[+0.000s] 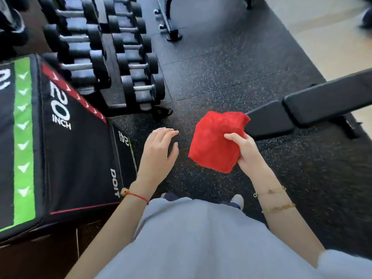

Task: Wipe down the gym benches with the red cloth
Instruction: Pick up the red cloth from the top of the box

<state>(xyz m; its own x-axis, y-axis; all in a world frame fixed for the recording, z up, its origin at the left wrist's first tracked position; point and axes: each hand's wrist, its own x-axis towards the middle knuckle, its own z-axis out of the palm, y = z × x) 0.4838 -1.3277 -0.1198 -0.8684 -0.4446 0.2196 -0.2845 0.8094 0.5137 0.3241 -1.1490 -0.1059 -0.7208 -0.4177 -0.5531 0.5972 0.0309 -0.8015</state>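
My right hand point(247, 152) grips a folded red cloth point(215, 139) by its right edge, thumb on top, holding it in the air over the floor. A black padded gym bench point(322, 101) stretches from just behind the cloth toward the right edge; the cloth's upper corner overlaps the bench's near end in view. My left hand point(159, 152) hovers to the left of the cloth with fingers relaxed and spread, holding nothing.
A black plyo box point(66, 150) marked 20 INCH with a green stripe stands at the left. A rack of black dumbbells point(112, 55) fills the upper left. Another bench's base frame point(169, 23) is at the top. Speckled black rubber flooring point(231, 63) lies between them.
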